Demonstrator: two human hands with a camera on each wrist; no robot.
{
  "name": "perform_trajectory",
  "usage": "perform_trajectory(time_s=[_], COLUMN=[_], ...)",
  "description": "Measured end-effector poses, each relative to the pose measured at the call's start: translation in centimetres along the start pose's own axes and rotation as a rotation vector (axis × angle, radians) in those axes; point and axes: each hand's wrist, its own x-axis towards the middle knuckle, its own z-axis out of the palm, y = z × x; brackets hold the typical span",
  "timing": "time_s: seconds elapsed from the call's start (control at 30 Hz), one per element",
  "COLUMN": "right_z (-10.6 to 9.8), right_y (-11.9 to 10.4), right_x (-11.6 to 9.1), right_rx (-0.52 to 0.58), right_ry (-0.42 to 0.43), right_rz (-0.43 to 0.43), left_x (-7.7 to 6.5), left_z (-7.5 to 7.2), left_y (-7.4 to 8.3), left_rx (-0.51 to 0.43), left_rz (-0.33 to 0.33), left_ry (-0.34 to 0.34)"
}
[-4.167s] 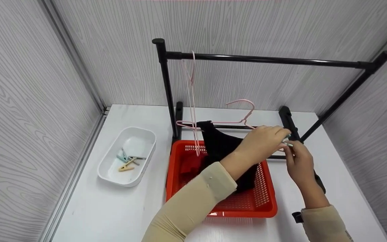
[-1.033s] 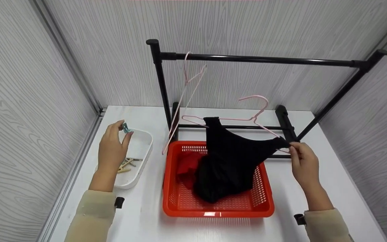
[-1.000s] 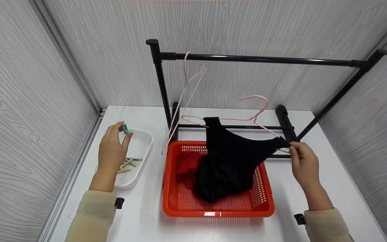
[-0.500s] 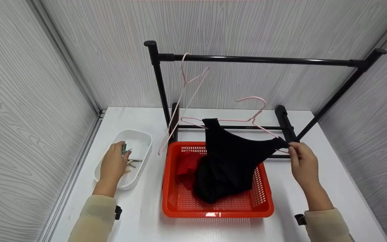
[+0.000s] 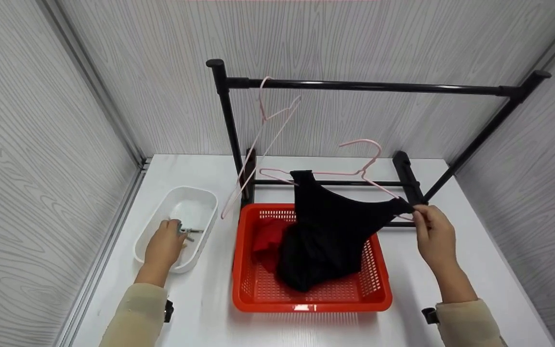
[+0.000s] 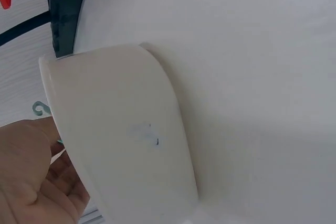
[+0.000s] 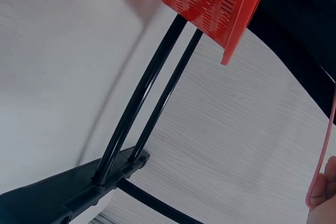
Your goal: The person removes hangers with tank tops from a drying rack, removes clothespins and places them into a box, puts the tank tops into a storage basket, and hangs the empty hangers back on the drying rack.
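Observation:
In the head view my left hand (image 5: 164, 245) reaches down into a white tray (image 5: 148, 236), its thumb and fingers around a teal clothespin (image 5: 179, 225). Only a bit of teal shows by the thumb in the left wrist view, the tray wall hiding the rest. My right hand (image 5: 436, 236) pinches the right end of a pink hanger (image 5: 335, 172) together with a strap of a black sleeveless garment (image 5: 335, 226). The garment's other strap loops over the hanger's left arm. Its lower part lies bunched in a red basket (image 5: 313, 307).
A black clothes rack (image 5: 378, 86) stands behind the basket. From the left of its bar hangs a second pink hanger (image 5: 257, 140). Red cloth (image 5: 267, 241) lies in the basket, and other clothespins (image 5: 191, 231) lie in the tray. Grey wood-grain walls surround the table.
My left hand came away from the hanger's right end with the teal clothespin, moved left over the tray and lowered into it. The right hand stays at the hanger's end; the hanging hanger has swung.

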Motion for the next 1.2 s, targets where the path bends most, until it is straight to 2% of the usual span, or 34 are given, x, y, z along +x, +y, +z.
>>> perform_trajectory(time_s=[0.3, 0.6, 0.87, 1.2], right_z=[0.3, 0.4, 0.3, 0.0], right_y=[0.1, 0.1, 0.1, 0.3], right_x=[-0.2, -0.3, -0.4, -0.6], right_rx=[0.038, 0.033, 0.022, 0.03], right_ry=[-0.001, -0.015, -0.014, -0.023], right_rz=[-0.027, -0.01, -0.013, -0.001], left_x=[-0.5, -0.7, -0.6, -0.8], left_z=[0.6, 1.5, 1.3, 1.4], left_y=[-0.4, -0.8, -0.8, -0.7], left_rx=[0.055, 0.058, 0.029, 0.04], left_rz=[-0.01, -0.007, -0.024, 0.01], left_ry=[-0.087, -0.057, -0.063, -0.031])
